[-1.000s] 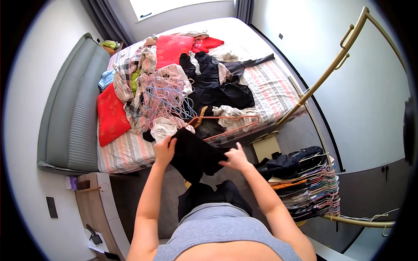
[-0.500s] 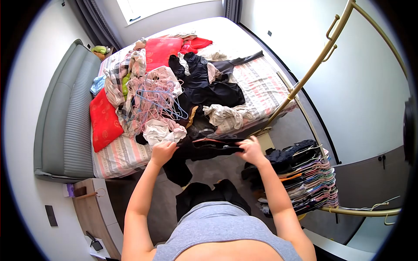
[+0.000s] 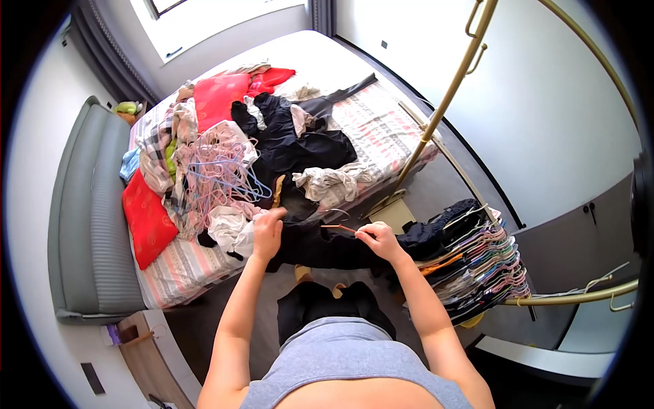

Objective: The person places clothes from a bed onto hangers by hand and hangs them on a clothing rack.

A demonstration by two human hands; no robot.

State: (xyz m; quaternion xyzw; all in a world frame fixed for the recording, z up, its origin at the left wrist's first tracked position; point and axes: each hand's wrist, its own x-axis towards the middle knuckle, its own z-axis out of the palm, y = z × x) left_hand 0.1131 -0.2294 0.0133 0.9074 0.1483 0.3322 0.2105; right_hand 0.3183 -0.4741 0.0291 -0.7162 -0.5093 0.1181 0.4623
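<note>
A black garment [image 3: 320, 251] hangs between my two hands, above the floor beside the bed. An orange-pink clothes hanger [image 3: 338, 228] shows along its upper edge. My right hand [image 3: 379, 240] is closed, pinching the hanger's right end against the dark cloth. At the garment's left end is my left hand [image 3: 268, 235]; its fingertips are smeared, so I cannot tell whether they grip the cloth. A white crumpled garment [image 3: 230, 228] lies on the bed just left of that hand. Farther back, pink and blue hangers [image 3: 221, 167] form a tangled heap.
Piled clothes and red pillows [image 3: 148, 219] cover much of the bed [image 3: 381, 123]. To the right, a gold rack [image 3: 446, 99] stands near a dense row of clothes on hangers [image 3: 470, 262]. A nightstand [image 3: 146, 347] is at the lower left.
The view has shifted, with the bed now farther left. The black garment has turned and hangs lower between my hands, and more of the hanger shows. My left hand has turned more upright.
</note>
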